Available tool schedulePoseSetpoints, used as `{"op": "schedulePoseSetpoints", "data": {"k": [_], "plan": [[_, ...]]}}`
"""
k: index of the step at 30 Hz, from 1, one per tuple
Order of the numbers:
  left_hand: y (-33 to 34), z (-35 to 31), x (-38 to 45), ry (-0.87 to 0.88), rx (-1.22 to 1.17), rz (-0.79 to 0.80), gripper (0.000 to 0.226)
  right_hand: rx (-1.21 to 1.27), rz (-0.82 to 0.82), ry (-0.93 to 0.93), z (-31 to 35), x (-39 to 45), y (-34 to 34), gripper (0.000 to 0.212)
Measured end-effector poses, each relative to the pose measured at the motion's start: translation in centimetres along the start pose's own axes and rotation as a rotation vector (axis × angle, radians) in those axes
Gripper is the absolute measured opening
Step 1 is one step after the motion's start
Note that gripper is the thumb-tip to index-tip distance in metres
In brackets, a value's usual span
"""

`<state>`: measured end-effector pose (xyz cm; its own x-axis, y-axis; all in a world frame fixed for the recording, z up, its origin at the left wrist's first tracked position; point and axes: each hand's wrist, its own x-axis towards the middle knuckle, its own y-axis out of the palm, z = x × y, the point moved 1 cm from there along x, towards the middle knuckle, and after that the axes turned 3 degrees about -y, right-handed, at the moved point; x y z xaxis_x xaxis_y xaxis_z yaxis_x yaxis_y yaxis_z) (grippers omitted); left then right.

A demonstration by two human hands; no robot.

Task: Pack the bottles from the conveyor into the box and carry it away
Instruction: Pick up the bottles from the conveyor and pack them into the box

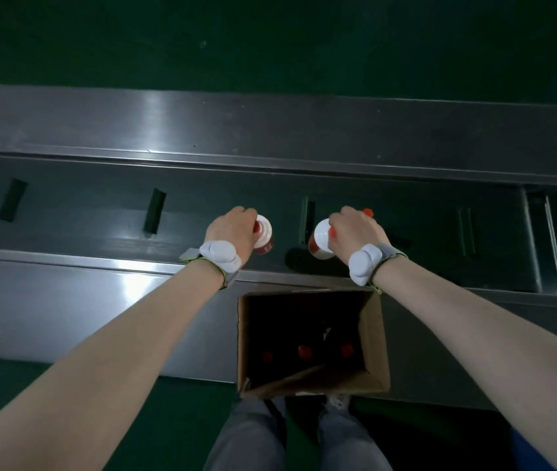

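Now each hand, left [232, 229] and right [355, 229], grips a bottle, left [264, 232] and right [321, 241], over the conveyor [100, 212], beyond the box [377, 338].

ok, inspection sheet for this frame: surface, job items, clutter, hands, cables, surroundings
Surface: dark conveyor belt with cleats, between steel side rails.
Job's things: two white bottles with red caps, left bottle, right bottle; open cardboard box on the near side, three red caps visible inside.
Clutter: nothing seen.
Grippers: left hand closed on the left bottle; right hand closed on the right bottle; white wrist devices strapped on.
Cables: nothing seen.
Surroundings: green floor.
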<state>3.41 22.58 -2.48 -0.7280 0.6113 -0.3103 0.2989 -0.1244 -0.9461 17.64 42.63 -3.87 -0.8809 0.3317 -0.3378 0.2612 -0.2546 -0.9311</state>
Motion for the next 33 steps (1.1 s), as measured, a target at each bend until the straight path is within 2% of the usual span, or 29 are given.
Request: {"op": "schedulePoseSetpoints", "data": {"k": [4,11,15,20,23,33], "plan": [[-5.0,-1.8,-4.1,0.015,0.021,-0.119,0.013,0.05,-0.113,-0.153,2.1,-4.5,-6.6,0.024],[-12.4,-4.9,-13.2,-0.019,0.107,-0.296,0.015,0.066,-0.273,-0.404,5.8,-13.4,-16.4,0.022],[-14.9,-5.2,-18.0,-0.062,0.14,-0.308,0.013,0.051,-0.3,-0.483,7.1,-16.8,-18.8,0.024],[-14.7,-5.6,-22.7,-0.086,0.121,-0.29,0.01,0.039,-0.277,-0.547,8.1,-20.2,-18.6,0.027],[-12.9,-5.9,-24.1,-0.066,0.104,-0.226,0.013,0.027,-0.214,-0.548,8.5,-21.4,-17.0,0.028],[-6.2,-6.5,-22.9,-0.025,0.107,-0.063,0.014,-0.1,0.013,-0.45,8.3,-20.7,-8.8,0.023]]}}
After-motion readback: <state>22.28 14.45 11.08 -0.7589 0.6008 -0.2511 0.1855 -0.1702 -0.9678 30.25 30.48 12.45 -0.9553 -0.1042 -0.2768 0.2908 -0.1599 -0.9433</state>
